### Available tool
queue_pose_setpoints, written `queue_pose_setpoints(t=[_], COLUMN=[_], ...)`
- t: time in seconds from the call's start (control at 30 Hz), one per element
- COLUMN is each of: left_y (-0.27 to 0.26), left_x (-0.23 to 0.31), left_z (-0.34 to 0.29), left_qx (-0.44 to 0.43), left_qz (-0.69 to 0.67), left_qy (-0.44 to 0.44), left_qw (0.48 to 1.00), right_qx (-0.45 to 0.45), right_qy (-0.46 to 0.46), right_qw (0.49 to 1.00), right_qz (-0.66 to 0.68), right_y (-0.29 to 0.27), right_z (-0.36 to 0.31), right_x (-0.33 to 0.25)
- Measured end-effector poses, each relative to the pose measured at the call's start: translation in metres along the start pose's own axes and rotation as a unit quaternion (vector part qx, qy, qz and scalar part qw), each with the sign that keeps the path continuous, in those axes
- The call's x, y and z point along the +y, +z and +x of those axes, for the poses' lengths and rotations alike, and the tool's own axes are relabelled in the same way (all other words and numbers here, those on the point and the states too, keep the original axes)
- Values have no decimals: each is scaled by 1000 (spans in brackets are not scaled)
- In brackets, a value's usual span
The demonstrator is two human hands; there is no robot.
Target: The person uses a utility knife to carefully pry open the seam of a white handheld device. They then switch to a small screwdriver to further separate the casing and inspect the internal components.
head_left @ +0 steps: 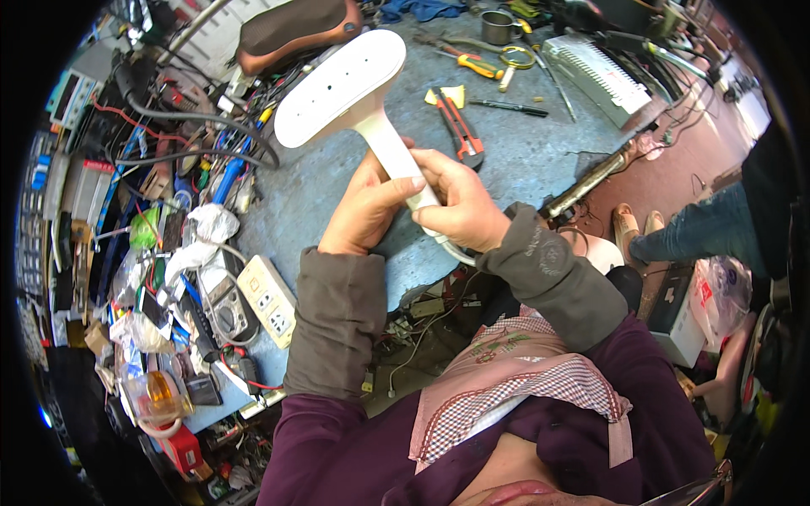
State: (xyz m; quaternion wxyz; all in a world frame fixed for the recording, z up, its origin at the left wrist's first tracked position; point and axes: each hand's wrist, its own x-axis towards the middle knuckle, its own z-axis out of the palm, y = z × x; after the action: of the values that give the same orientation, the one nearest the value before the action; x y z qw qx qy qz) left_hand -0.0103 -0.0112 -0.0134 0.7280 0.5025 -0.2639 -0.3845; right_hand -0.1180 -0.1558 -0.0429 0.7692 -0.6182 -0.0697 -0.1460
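A white handheld garment steamer (390,148) is held up over the blue workbench (523,160). Its flat oval head, dotted with small dark holes, tilts toward the upper left. My left hand (368,202) wraps the handle from the left, thumb lying across it. From the right, my right hand (462,201) grips the lower end of the handle. A pale cord (456,251) leaves the handle's bottom beneath my right hand. Just beyond my hands, a red and black utility knife (460,131) lies on the bench.
A black pen (509,107), yellow-handled screwdriver (477,65), magnifying glass (516,57) and metal mug (499,28) are on the bench's far side. Tangled cables, a power strip (267,299) and a multimeter (229,310) crowd the left. Another person's legs (704,228) show at right.
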Motion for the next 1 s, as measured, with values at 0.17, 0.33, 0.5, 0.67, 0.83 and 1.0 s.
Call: queue_pose_setpoints(t=[0.17,0.33,0.5,0.67,0.83,1.0], left_y=[5,13,23,8,9,-3], left_x=[-7,-6,-14,-16,-15,-19], left_z=[1,-2,0,3,7,9], left_qx=[-10,-34,3,103,135,155], left_qz=[-61,-62,3,-81,-174,-205], left_qy=[26,-17,-27,-32,-36,-49], left_qw=[998,997,1000,991,975,965], right_qx=[86,125,176,195,-33,-148], right_qy=[-55,-210,-239,-88,-130,-131], right_qw=[954,859,842,872,748,717], right_qz=[-281,-450,-450,-440,-650,-668], right_y=[12,8,-20,-53,-95,-105], right_z=[-16,-37,-58,-23,30,47], right_x=[-23,-15,-37,-56,-38,-38])
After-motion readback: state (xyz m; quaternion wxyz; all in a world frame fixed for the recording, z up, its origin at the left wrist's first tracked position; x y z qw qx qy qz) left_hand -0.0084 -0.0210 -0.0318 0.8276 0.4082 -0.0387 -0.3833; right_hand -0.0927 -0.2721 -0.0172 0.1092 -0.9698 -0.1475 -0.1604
